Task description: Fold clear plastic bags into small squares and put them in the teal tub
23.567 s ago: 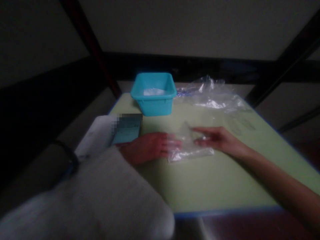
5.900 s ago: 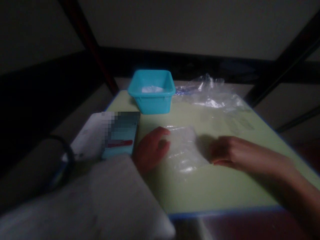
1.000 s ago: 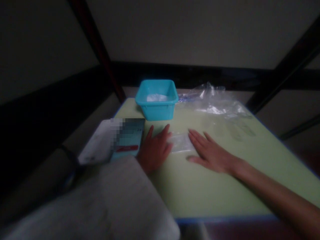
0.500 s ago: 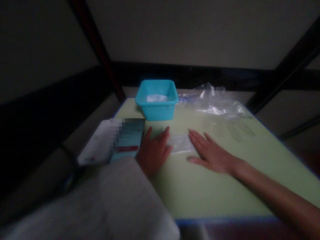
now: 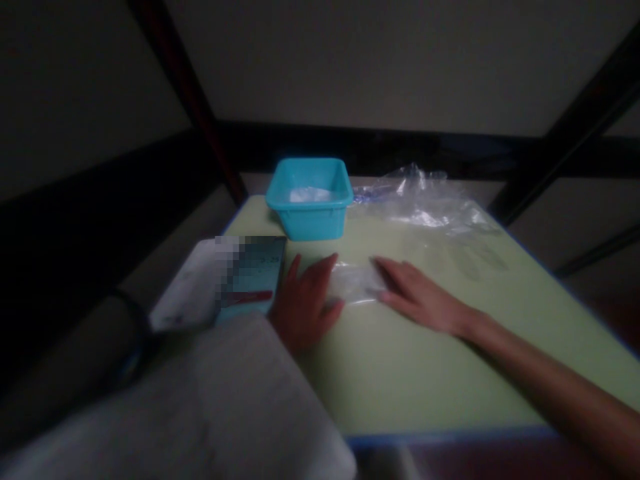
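Observation:
A small clear plastic bag (image 5: 356, 283) lies flat on the table between my two hands. My left hand (image 5: 304, 307) rests at its left end, palm down, fingers spread. At the right end is my right hand (image 5: 425, 297), fingers reaching over the bag's far corner. Its thumb touches near the bag's lower edge, apart from the fingertips. What lies under the right fingers is hidden.
Behind the hands stands a turquoise plastic basket (image 5: 313, 223) with whitish plastic inside. Crumpled clear plastic (image 5: 420, 200) covers the back right of the pale green table (image 5: 425, 380). Left are a partly blurred teal book (image 5: 260, 267), a red pen-like item (image 5: 250, 297) and white paper (image 5: 187, 283).
My right hand has bent its fingers a little, and its thumb has moved up and in toward the bag. My left hand stays about where it was.

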Motion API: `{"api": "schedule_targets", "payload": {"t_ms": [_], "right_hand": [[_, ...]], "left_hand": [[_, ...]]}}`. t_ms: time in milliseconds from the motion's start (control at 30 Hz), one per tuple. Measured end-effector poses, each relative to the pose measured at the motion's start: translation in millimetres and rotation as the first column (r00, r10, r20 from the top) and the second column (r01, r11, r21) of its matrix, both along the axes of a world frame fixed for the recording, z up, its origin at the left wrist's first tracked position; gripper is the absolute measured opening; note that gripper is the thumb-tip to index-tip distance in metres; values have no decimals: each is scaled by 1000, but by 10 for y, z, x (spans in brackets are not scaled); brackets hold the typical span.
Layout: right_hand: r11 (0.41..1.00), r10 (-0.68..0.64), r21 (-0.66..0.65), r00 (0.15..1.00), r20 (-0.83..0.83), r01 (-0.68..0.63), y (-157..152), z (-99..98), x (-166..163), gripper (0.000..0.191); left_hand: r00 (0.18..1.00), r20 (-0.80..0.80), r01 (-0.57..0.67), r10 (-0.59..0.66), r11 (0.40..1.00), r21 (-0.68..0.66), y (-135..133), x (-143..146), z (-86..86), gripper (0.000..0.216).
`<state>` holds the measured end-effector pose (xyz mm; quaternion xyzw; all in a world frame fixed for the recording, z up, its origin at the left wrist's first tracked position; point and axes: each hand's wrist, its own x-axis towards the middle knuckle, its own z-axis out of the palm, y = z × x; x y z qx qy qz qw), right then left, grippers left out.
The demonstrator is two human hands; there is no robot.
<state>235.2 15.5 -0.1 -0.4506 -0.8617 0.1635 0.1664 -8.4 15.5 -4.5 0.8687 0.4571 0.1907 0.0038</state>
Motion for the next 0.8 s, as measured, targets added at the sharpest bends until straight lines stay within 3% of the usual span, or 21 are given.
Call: {"api": "schedule_targets", "payload": {"t_ms": [100,233,467,800], "right_hand": [[995,-82,-70,964,-253,67,102,22,55,46],[987,-148,-114,902,-406,111,215,4,115,25],[982,-185,-129,876,-445,142,281,4,127,12],[981,-188,-117,883,-430,152,275,21,144,9]], "left_hand": [[999,16,37,-37,999,25,-25,8,21,63],[997,26,69,-70,997,33,-44,17,31,65],[997,41,64,-66,997,42,-41,8,22,61],[998,28,51,-53,997,62,-21,0,5,59]]}}
